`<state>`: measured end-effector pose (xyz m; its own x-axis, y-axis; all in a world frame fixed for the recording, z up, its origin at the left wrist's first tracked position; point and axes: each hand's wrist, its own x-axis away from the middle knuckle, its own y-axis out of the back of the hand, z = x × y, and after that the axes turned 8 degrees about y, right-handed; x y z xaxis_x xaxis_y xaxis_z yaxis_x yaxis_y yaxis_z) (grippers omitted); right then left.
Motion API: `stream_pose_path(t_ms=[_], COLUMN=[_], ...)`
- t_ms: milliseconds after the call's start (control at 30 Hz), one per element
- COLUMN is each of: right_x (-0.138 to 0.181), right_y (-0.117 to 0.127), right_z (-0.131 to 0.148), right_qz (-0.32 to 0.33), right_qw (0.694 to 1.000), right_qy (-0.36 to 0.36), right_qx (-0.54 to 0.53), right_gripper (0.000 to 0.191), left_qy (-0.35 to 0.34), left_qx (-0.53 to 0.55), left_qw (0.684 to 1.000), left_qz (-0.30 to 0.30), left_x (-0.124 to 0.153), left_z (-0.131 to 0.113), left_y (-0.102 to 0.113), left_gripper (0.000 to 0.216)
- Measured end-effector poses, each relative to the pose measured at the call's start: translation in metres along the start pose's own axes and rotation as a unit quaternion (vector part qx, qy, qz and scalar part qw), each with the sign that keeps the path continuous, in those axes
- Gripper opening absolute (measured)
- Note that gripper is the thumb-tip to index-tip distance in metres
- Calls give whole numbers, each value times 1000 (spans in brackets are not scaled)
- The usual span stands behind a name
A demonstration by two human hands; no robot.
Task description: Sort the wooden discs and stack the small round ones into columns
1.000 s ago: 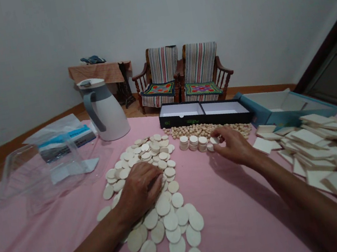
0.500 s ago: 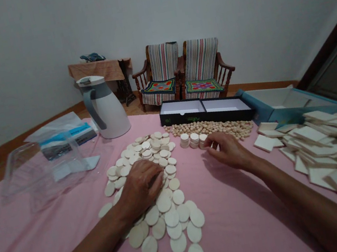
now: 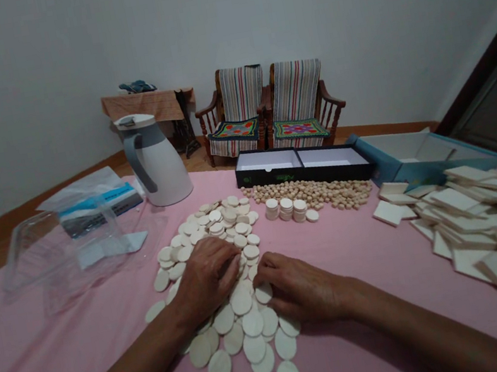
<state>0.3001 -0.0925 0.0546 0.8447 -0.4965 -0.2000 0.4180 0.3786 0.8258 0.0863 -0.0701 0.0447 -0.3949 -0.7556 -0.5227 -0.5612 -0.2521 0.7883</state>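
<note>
Pale round wooden discs (image 3: 241, 300) lie in a loose heap on the pink cloth in front of me. My left hand (image 3: 210, 276) rests on the heap with its fingers curled down; whatever lies under the fingertips is hidden. At the heap's right edge, my right hand (image 3: 297, 286) has thumb and fingers around a wooden disc (image 3: 263, 293). Beyond the hands stand three short stacks of discs (image 3: 286, 208) in a row, and a single disc (image 3: 312, 216) lies flat just right of them.
Behind the stacks are small wooden pieces (image 3: 326, 191) and a black divided box (image 3: 270, 175). Square wooden tiles (image 3: 470, 217) and a blue box (image 3: 389, 167) sit at right. At left are a white jug (image 3: 163, 169), clear plastic packaging (image 3: 24, 251) and a blue-and-white box (image 3: 98, 206).
My right hand has moved from the stacks back toward me and left to the heap. A single disc now shows beside the right-hand stack. My left hand stays put.
</note>
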Motion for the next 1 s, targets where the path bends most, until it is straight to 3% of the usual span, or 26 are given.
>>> stream_pose_path(t_ms=[133, 233, 333, 400, 533, 700, 833, 900, 1000], right_x=[4, 15, 34, 47, 61, 59, 54, 49, 37], right_y=[17, 47, 74, 82, 73, 61, 70, 75, 73], right_z=[-2, -21, -58, -85, -122, -129, -112, -94, -56], right_qz=[-25, -142, -260, -292, -264, -243, -275, -258, -114], right_qw=[999, 987, 948, 923, 924, 932, 924, 936, 984], right_qy=[-17, -49, -129, -186, -226, -223, -226, -211, -137], right_qx=[26, 64, 129, 166, 161, 149, 138, 117, 13], right_gripper=[24, 24, 22, 24, 22, 24, 19, 13, 11], left_qy=[1, 3, 4, 4, 6, 7, 8, 7, 7], left_qx=[2, 3, 1, 0, -2, 0, 0, 1, 0], left_qw=[1000, 1000, 1000, 1000, 1000, 1000, 1000, 1000, 1000], left_qz=[1, 11, 16, 16, 10, 11, 12, 15, 13], left_x=[0, 0, 0, 0, 1, 1, 0, 0, 0], left_z=[-1, 0, 1, 2, 3, 3, 3, 2, 2], left_y=[1, 1, 0, -1, -1, -1, -1, -1, 0], left_gripper=[15, 15, 16, 17, 16, 15, 15, 15, 14])
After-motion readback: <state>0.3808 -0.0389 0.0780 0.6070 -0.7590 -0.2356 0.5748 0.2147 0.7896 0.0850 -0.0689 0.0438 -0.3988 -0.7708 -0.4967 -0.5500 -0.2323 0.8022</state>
